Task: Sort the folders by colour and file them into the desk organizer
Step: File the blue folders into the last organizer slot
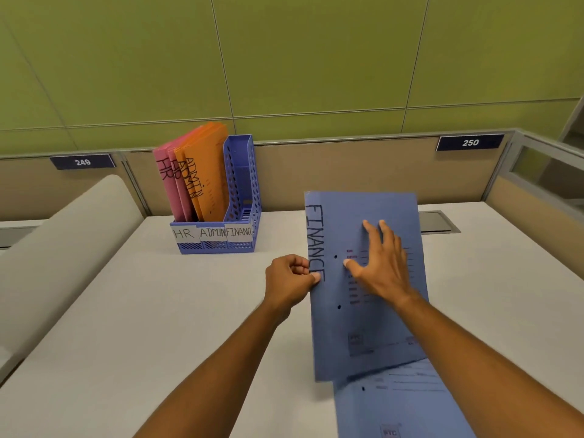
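A blue folder marked FINANCE (341, 336) is lifted at its left edge, where my left hand (289, 281) pinches it. My right hand (380, 262) rests flat on its cover with fingers spread. A second blue folder (401, 406) lies under it on the desk, nearer to me. The blue desk organizer (241, 197) stands at the back of the desk, labelled HR, ADMIN and FINANCE. Pink HR folders (167, 181) fill its left slot and orange ADMIN folders (207, 172) its middle slot. The right slot holds nothing.
The white desk (158, 311) runs to a beige partition with number plates 249 (82, 162) and 250 (470, 142). A grey cable hatch (437, 222) sits at the back right. A pale rounded divider (63, 235) rises on the left.
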Demonstrator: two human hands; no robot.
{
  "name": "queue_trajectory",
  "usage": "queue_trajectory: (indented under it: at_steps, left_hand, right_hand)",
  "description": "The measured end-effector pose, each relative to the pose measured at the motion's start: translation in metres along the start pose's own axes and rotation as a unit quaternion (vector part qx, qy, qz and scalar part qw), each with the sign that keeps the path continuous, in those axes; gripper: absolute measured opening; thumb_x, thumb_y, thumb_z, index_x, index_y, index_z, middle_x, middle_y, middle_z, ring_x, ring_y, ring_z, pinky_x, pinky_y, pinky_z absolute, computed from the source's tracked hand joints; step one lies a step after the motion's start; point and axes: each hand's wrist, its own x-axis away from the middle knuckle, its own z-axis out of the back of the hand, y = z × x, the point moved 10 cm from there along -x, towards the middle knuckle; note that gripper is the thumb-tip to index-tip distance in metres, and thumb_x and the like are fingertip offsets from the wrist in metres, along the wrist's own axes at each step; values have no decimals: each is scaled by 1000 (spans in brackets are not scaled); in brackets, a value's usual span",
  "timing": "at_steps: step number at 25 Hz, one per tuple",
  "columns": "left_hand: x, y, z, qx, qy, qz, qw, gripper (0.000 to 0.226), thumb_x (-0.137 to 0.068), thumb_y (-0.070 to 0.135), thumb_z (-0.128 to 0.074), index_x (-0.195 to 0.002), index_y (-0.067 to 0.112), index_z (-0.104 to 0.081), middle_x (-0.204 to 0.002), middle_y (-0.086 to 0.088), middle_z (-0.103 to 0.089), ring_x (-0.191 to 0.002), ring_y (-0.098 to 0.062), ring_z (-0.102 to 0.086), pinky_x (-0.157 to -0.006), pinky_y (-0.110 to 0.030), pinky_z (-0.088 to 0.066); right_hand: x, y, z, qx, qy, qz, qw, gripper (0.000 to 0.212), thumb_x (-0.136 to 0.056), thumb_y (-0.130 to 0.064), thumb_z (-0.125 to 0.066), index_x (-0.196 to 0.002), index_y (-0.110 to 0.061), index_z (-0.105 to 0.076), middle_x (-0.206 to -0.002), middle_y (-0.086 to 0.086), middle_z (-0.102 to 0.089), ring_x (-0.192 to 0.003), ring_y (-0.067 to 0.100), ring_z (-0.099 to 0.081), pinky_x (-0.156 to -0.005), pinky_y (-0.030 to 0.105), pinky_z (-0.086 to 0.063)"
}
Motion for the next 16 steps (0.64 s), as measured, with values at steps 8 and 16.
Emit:
queue_trajectory:
  at_steps: [8,16]
  left_hand:
    - [-26,49,96,-46,95,-123,987,18,-77,13,-79,-87,17,-64,-80,4,-67,-72,-12,-65,-66,-18,-55]
    - [-55,64,197,-55,166,-185,967,28,-77,8,-78,-87,25,-59,-81,18,-62,-73,-2,-62,-56,-1,-45]
  right_hand:
    - [-60,-74,26,-41,74,55,995,81,-85,-30,-64,-151,-20,-19,-158,15,-17,-144,34,-20,-111,47,-32]
    - [-132,-186,49,-17,155,129,979,66,-87,-12,-64,-147,-15,-34,-151,17,-31,-135,37,-33,-103,44,-41]
